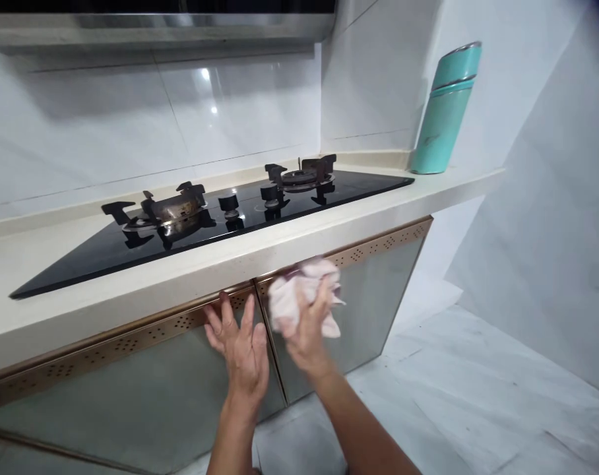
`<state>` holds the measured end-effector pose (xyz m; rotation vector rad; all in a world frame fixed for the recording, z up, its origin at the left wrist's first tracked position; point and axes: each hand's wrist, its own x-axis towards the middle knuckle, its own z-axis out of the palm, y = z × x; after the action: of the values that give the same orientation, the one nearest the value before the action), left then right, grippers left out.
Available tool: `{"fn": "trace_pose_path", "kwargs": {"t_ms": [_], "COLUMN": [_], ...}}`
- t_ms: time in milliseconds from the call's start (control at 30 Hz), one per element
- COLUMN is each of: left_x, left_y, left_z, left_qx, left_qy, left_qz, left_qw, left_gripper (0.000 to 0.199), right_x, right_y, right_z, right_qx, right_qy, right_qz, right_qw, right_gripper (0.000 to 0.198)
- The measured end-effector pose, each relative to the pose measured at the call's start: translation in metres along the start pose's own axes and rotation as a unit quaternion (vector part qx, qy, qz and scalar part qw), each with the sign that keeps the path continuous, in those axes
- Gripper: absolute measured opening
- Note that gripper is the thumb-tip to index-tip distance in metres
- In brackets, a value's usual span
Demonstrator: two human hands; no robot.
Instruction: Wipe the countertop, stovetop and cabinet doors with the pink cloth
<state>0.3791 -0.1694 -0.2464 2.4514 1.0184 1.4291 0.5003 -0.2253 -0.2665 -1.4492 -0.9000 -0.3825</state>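
Observation:
My right hand (309, 330) grips a crumpled pale pink cloth (299, 290), pressed to the top of the right cabinet door (369, 297). Motion blurs the cloth's edges a little. Beside it, my left hand (243, 340) is spread with nothing in it, its fingertips at the perforated copper-coloured strip (181, 322) along the top of the left cabinet door (131, 389). A narrow dark gap separates the two doors between my hands.
Above the doors juts the pale countertop (220, 270), bearing a black glass gas hob (106, 257) with two burners and two knobs. A turquoise container (442, 119) stands at the counter's right end. Overhead is a range hood (156, 30); marble-patterned floor (477, 396) lies right.

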Motion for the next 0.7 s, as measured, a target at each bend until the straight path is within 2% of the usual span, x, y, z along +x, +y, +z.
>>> {"fn": "trace_pose_path", "kwargs": {"t_ms": [133, 200, 267, 333, 400, 500, 600, 700], "left_x": [0.002, 0.003, 0.004, 0.004, 0.004, 0.004, 0.004, 0.004], "left_y": [0.000, 0.001, 0.000, -0.001, -0.002, -0.002, 0.001, 0.008], "left_z": [0.002, 0.004, 0.004, 0.005, 0.006, 0.009, 0.014, 0.018], "left_qx": [-0.004, 0.007, 0.013, 0.015, 0.023, 0.033, 0.031, 0.022], "left_qy": [0.033, 0.036, 0.029, 0.023, 0.023, 0.024, 0.029, 0.038], "left_qz": [0.010, 0.012, 0.018, 0.025, 0.028, 0.029, 0.033, 0.022], "left_qw": [0.999, 0.999, 0.999, 0.999, 0.999, 0.999, 0.999, 0.999], "left_gripper": [0.052, 0.050, 0.049, 0.049, 0.050, 0.054, 0.055, 0.057], "right_x": [-0.042, -0.046, -0.032, -0.004, 0.030, 0.079, 0.114, 0.132], "right_y": [0.025, 0.045, 0.062, 0.075, 0.087, 0.118, 0.157, 0.185], "right_z": [0.037, 0.037, 0.024, 0.001, -0.026, -0.066, -0.105, -0.133], "right_qx": [-0.111, -0.133, -0.136, -0.142, -0.155, -0.179, -0.154, -0.116], "right_qy": [-0.120, -0.160, -0.151, -0.077, 0.028, 0.158, 0.232, 0.250], "right_qz": [-0.146, -0.229, -0.270, -0.226, -0.136, -0.005, 0.117, 0.198], "right_qw": [0.976, 0.951, 0.941, 0.961, 0.978, 0.971, 0.953, 0.941], "right_gripper": [0.051, 0.049, 0.052, 0.055, 0.060, 0.072, 0.075, 0.075]}}
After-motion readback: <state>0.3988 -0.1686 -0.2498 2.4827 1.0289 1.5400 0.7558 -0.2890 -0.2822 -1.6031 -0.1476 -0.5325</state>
